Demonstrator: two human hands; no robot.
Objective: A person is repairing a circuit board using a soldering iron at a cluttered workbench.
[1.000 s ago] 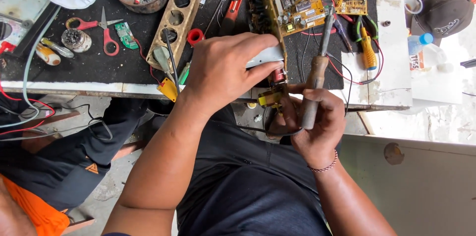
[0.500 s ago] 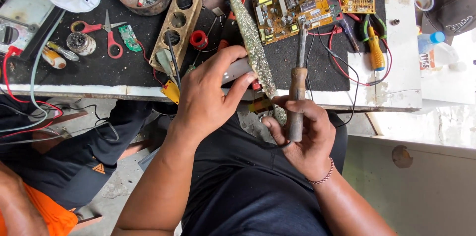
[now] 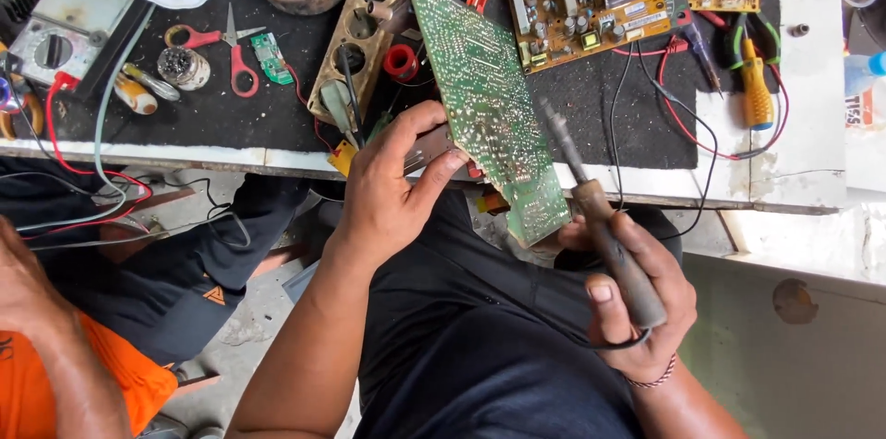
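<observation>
Gripping green circuit board (image 3: 484,97) by its edge with left hand (image 3: 392,185), solder side up, tilted above bench edge (image 3: 185,157); right hand (image 3: 637,296) curled round soldering iron (image 3: 600,217), tip angled at board.

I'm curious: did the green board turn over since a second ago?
Yes. The green board showed edge-on then; now its flat dotted face shows, leaning over the black mat.
</observation>
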